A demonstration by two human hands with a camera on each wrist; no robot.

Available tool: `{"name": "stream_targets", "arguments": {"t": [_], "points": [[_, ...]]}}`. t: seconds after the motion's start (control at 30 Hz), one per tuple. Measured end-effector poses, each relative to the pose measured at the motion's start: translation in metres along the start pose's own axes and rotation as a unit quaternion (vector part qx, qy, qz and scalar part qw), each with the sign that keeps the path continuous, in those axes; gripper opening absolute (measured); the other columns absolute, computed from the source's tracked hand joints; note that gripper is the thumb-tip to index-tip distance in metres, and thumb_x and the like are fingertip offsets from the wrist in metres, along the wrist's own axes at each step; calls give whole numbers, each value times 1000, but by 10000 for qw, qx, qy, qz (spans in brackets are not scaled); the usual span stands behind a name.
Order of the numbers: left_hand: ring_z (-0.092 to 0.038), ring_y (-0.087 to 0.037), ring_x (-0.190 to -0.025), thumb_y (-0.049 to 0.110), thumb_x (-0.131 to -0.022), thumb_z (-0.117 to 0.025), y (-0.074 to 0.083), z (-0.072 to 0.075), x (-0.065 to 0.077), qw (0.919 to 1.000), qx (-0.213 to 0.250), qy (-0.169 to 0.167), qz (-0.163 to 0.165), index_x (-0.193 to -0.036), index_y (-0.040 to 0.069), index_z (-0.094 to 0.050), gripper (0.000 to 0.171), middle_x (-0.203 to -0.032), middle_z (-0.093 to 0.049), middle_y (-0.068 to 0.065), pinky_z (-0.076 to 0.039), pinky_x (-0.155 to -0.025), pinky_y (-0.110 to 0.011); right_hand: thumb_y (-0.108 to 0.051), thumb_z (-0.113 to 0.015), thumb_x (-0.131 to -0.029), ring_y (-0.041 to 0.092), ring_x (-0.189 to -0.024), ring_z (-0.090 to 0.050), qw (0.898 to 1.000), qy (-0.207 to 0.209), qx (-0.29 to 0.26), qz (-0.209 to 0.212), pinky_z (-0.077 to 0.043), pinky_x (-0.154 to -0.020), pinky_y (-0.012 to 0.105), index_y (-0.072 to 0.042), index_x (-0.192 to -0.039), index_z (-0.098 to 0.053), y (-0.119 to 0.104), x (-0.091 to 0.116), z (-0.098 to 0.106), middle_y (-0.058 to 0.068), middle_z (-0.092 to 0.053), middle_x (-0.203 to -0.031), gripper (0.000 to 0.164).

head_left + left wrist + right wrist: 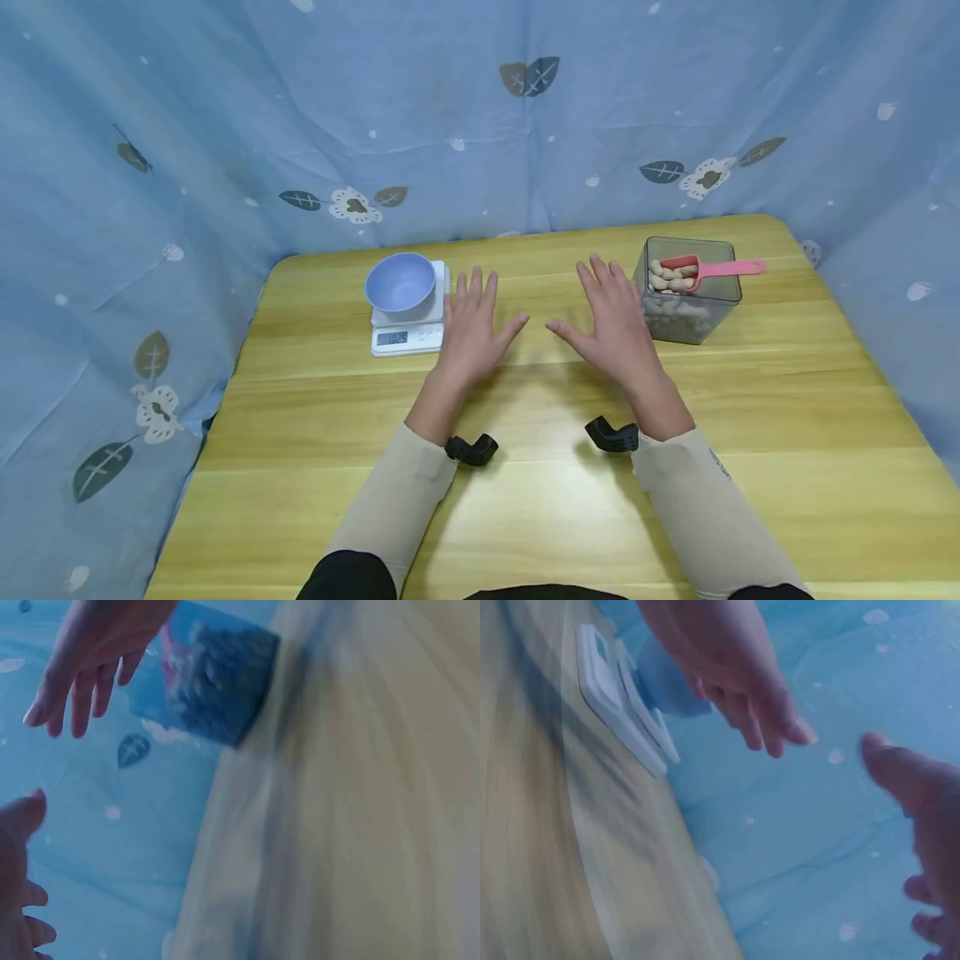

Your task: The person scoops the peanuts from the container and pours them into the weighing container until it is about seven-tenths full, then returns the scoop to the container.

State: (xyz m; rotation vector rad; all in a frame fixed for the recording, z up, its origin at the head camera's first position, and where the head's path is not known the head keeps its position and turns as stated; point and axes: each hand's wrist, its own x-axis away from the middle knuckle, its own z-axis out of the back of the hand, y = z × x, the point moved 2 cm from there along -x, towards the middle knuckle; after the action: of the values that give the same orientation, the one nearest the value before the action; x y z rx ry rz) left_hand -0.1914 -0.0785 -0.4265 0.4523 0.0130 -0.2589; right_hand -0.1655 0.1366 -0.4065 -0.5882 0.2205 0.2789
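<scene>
Well to the right of the scale, the smoky box of peanuts bears a pink scoop, its handle jutting over the rim, away from the scale; we judge this scoop light, stiff plastic, best pinched along that handle. The peanuts look light, with brittle shells liable to roll. The blue bowl, on the scale, seems light and smooth, so we favour its rim. Our left hand, beside the scale's right edge, and our right hand, farther right near the box, hang above the bench, fingers straight, thumbs spread wide, holding nothing.
</scene>
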Motion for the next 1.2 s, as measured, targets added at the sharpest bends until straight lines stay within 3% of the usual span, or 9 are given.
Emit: {"name": "stream_targets", "arguments": {"t": [0.13,0.27,0.4,0.5,0.63,0.8,0.87,1.03,1.2], "points": [[9,-19,-153,66,-96,-40,13,-3,-9,9918,1257,-4,-230,-160,22,-10,84,-167,1,0,0,-124,-53,-62,-57,-91,38,-150,-15,9920,1172,-159,446,-11,-122,59,-5,-153,-33,11,11,20,18,-30,-159,88],[0,-17,-153,66,-96,-39,30,-11,-18,9755,2150,79,-453,-160,24,-12,81,-166,-4,6,-5,-125,-50,-62,-56,-92,41,-146,-25,9659,2494,-396,570,-16,-122,56,0,-145,-45,26,20,41,21,-40,-152,82],[-9,-15,-153,65,-96,-42,49,-22,-26,9594,2770,-11,-524,-159,31,-14,77,-165,-6,13,-14,-124,-49,-45,-65,-90,31,-147,-27,9346,3495,-655,103,-20,-122,49,-3,-143,-49,46,30,58,15,-42,-152,70],[-12,-13,-152,66,-96,-41,63,-32,-30,9534,2962,-173,-545,-158,33,-14,76,-164,-8,15,-19,-123,-46,-32,-69,-88,21,-147,-27,9114,3954,-1018,-517,-24,-121,39,-5,-144,-48,64,38,67,11,-38,-154,66],[-13,-10,-151,66,-96,-41,81,-45,-32,9499,3035,-349,-667,-159,31,-15,76,-165,-11,12,-20,-123,-40,-24,-66,-92,13,-145,-28,8777,4064,-2022,-1535,-23,-120,25,-8,-150,-39,87,46,72,8,-33,-156,66],[-18,-11,-150,64,-97,-42,101,-57,-32,9409,3261,-605,-680,-158,31,-19,72,-163,-18,13,-23,-122,-39,-19,-58,-99,11,-147,-24,8093,3291,-4150,-2539,-20,-120,20,-14,-156,-28,103,46,69,3,-29,-160,64],[-22,-14,-150,63,-97,-43,108,-60,-32,9377,3351,-709,-583,-157,33,-21,70,-162,-21,12,-25,-122,-41,-19,-55,-101,12,-149,-23,7903,2949,-4666,-2660,-22,-120,22,-15,-156,-28,106,45,66,3,-28,-162,61],[-30,-20,-147,61,-98,-43,117,-69,-31,9362,3377,-864,-444,-156,36,-24,66,-161,-29,9,-31,-119,-43,-22,-52,-103,14,-149,-25,8044,2530,-4646,-2702,-24,-120,24,-15,-154,-34,109,46,56,7,-28,-162,55],[-39,-24,-143,60,-98,-43,113,-72,-31,9313,3520,-859,-374,-156,36,-24,65,-160,-33,3,-37,-115,-39,-27,-54,-101,14,-148,-25,8183,2317,-4520,-2692,-23,-121,27,-14,-154,-34,105,46,50,8,-28,-161,57]]}}
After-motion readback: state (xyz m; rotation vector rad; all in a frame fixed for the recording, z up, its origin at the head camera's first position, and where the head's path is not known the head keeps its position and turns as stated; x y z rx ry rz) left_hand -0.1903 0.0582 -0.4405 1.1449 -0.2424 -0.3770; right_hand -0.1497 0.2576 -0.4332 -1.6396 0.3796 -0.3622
